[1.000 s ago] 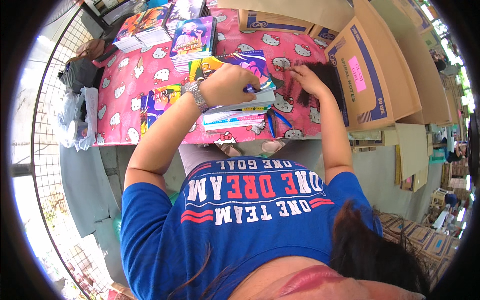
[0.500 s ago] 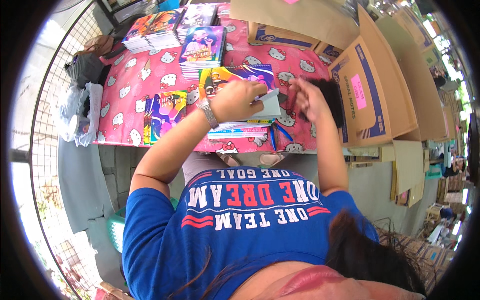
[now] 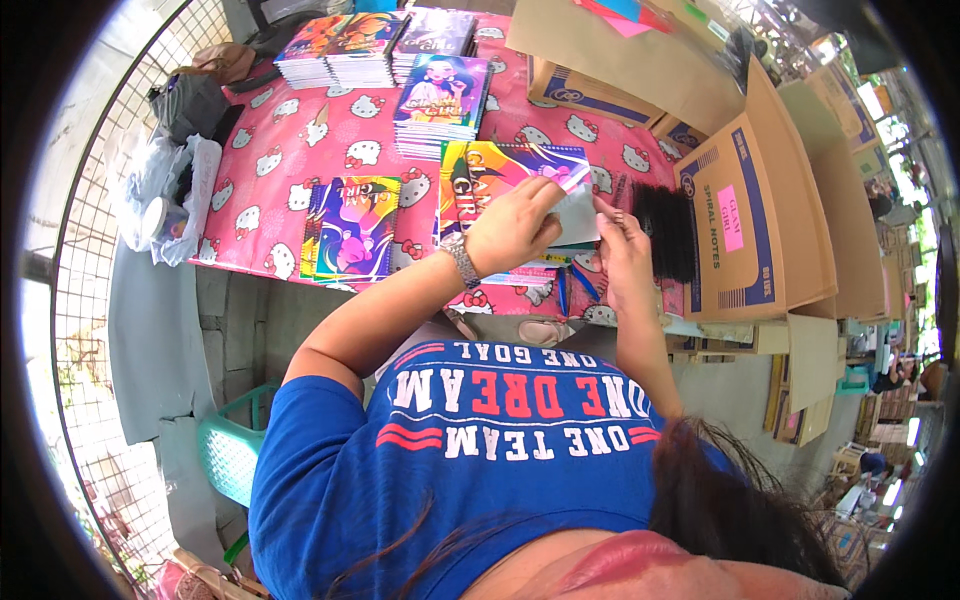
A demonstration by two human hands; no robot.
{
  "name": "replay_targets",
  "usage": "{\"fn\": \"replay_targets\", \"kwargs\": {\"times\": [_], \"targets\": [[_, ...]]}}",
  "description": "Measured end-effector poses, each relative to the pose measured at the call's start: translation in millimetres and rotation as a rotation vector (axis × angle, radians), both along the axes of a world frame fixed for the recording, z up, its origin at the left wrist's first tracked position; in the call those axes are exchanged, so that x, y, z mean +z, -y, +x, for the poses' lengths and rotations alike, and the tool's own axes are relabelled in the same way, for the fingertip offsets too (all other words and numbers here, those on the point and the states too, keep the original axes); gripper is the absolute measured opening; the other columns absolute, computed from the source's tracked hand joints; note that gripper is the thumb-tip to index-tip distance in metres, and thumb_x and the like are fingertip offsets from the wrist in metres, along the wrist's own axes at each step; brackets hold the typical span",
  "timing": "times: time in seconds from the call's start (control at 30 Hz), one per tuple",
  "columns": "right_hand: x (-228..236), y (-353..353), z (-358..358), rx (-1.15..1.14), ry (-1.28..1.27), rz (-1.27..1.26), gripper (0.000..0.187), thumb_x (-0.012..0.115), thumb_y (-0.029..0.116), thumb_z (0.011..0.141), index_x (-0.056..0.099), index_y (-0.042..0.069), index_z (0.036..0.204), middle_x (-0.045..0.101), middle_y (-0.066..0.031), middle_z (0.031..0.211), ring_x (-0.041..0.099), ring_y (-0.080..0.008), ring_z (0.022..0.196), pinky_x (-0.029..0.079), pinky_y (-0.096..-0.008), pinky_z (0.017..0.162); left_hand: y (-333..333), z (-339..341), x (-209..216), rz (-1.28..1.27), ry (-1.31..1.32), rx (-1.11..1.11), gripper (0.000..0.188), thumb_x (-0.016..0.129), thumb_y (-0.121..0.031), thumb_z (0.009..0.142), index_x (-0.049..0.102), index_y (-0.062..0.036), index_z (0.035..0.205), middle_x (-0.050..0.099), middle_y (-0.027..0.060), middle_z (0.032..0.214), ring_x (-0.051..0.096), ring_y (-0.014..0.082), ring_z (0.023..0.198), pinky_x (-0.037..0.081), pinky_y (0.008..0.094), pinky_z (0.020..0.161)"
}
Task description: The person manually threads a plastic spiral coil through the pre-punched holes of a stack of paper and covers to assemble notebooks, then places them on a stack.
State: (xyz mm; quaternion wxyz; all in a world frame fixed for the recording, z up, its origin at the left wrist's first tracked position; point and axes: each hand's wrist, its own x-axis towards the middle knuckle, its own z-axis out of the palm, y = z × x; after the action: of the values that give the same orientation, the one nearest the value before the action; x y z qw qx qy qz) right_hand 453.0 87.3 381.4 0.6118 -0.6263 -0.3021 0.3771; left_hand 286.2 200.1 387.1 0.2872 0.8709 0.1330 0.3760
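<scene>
A colourful spiral notebook (image 3: 540, 160) lies on a stack in front of me, its cover partly raised over white pages (image 3: 574, 222). My left hand (image 3: 515, 228), with a watch on the wrist, has its fingers bent over the cover and seems to pinch its near edge. At the right edge of the pages, my right hand (image 3: 624, 255) is closed with thumb and fingers on the notebook's corner. Blue-handled pliers (image 3: 582, 284) rest beside the stack, partly hidden by the right hand. Left of it lie several overlapping notebooks (image 3: 352, 228).
More notebook stacks (image 3: 438, 100) stand farther back on the pink patterned tablecloth (image 3: 330, 130). Black spiral coils or bristles (image 3: 665, 232) lie by an open cardboard box (image 3: 745, 215) on the right. A plastic bag with a cup (image 3: 165, 210) sits at the left edge.
My right hand, which was open and apart from the notebook, has come in to its right edge. The left hand stays at the cover, and the whole view has shifted slightly.
</scene>
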Motion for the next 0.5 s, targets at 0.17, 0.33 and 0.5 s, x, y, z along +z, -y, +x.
{"fn": "replay_targets", "kwargs": {"times": [0.17,0.33,0.5], "targets": [[22.0,-24.3,22.7,0.149,-0.488,-0.059,0.034,0.057,0.037,0.099,0.065,0.004,0.102,0.057,0.0036,0.068,0.037,-0.0030,0.046,0.031,-0.0199,0.044,3.2,1.7,-2.8,0.175,-0.028,-0.019,0.025,0.064,-0.010,0.080,0.057,-0.0023,0.103,0.059,0.0149,0.099,0.060,0.0335,0.095,0.050,0.0435,0.082],[44.0,-25.6,15.2,0.304,0.182,-0.186,0.016,0.070,0.022,0.092,0.063,0.008,0.087,0.057,0.0046,0.068,0.042,-0.0084,0.047,0.033,-0.0228,0.045,-9.0,1.0,-6.7,-0.069,0.049,-0.060,0.014,0.064,-0.015,0.091,0.064,-0.0018,0.096,0.063,0.0114,0.089,0.062,0.0256,0.087,0.050,0.0371,0.076],[69.9,11.3,-29.6,0.072,1.167,0.413,0.029,0.067,0.008,0.088,0.068,0.000,0.115,0.065,-0.0129,0.081,0.061,-0.0217,0.062,0.048,-0.0308,0.056,-12.3,-20.0,62.5,-1.211,0.455,-0.110,0.039,0.044,-0.042,0.104,0.056,-0.0049,0.111,0.062,0.0093,0.089,0.064,0.0178,0.086,0.057,0.0378,0.078]]}}
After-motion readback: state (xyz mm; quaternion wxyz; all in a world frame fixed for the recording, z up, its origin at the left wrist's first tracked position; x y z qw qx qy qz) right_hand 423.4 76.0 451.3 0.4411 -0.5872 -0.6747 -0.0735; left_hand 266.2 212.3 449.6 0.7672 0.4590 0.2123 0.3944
